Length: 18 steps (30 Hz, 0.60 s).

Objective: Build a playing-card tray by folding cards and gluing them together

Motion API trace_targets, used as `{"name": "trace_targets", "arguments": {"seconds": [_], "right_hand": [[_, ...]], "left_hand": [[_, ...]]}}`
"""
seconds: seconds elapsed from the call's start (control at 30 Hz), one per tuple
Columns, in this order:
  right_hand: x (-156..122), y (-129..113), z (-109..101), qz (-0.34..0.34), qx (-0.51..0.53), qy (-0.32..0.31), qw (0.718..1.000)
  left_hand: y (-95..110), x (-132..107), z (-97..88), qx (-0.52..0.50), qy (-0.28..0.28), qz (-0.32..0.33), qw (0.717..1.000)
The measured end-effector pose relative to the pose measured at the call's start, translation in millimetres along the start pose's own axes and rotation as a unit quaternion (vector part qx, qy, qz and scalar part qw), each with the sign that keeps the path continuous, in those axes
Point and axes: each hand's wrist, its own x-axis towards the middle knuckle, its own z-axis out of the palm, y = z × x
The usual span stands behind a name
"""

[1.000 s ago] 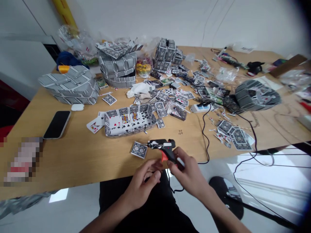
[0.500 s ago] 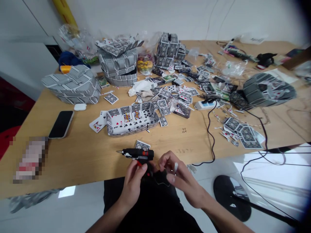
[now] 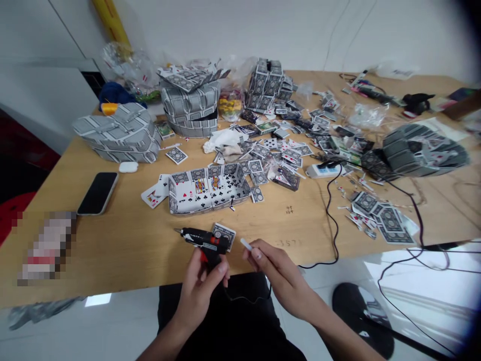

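Observation:
My left hand (image 3: 201, 281) is closed round the handle of a black hot glue gun (image 3: 201, 237) with a red trigger, its nozzle pointing left just above the table's near edge. My right hand (image 3: 276, 273) pinches a short white glue stick (image 3: 247, 244), whose tip points at the back of the gun. A single playing card (image 3: 224, 232) lies face down just behind the gun. Farther back stands an open tray made of playing cards (image 3: 208, 189).
A wooden table (image 3: 124, 240) bears a black phone (image 3: 98, 192), white earbud case (image 3: 128, 167), card-covered boxes (image 3: 120, 133), a tall card tower (image 3: 268, 82), scattered cards (image 3: 383, 218), a white power strip (image 3: 323, 171) and black cables (image 3: 330, 220).
The glue gun passed from my right hand to my left and now points left. My right hand has picked up a white glue stick and brought it toward the gun's back.

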Motion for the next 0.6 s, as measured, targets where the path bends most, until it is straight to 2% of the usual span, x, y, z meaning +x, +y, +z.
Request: {"name": "trace_targets", "arguments": {"seconds": [0.13, 0.27, 0.43, 0.6], "right_hand": [[8, 6, -1, -0.01, -0.019, 0.038, 0.999], [20, 21, -18, -0.02, -0.148, 0.055, 0.987], [41, 57, -47, -0.013, -0.354, 0.159, 0.922], [58, 78, -64, -0.004, -0.435, 0.215, 0.874]], "left_hand": [[10, -3, -1.9, 0.061, 0.02, -0.01, 0.998], [16, -9, -13.7, 0.109, 0.029, -0.026, 0.993], [15, -12, -46.5, 0.162, -0.007, -0.023, 0.987], [9, -14, -68.0, 0.156, 0.008, -0.012, 0.988]]}}
